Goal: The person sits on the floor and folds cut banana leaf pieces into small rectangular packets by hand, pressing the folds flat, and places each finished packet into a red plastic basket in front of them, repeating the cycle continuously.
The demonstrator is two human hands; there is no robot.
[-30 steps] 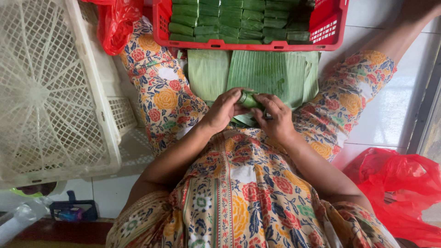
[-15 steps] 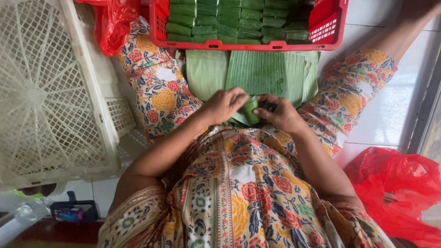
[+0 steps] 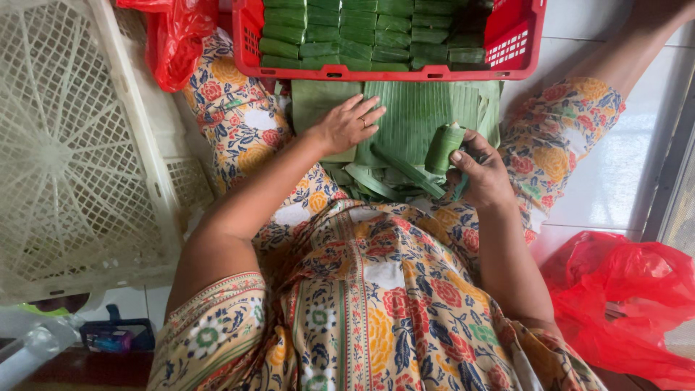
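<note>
Soft, even daylight fills the view, brightest on the white floor tiles (image 3: 615, 174) at right. Shadows stay faint and focus is sharp, with slight wide-angle bending along the edges.

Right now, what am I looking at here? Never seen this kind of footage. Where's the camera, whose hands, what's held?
There is no machine: one camera on a seated person's head looks down at their lap. The right hand grips a small rolled banana-leaf parcel. The left hand lies flat and open on a stack of banana leaves spread across the lap. Beyond them, a red plastic crate holds rows of finished green parcels. A white lattice crate stands to the left, and red plastic bags lie on the tiled floor.
</note>
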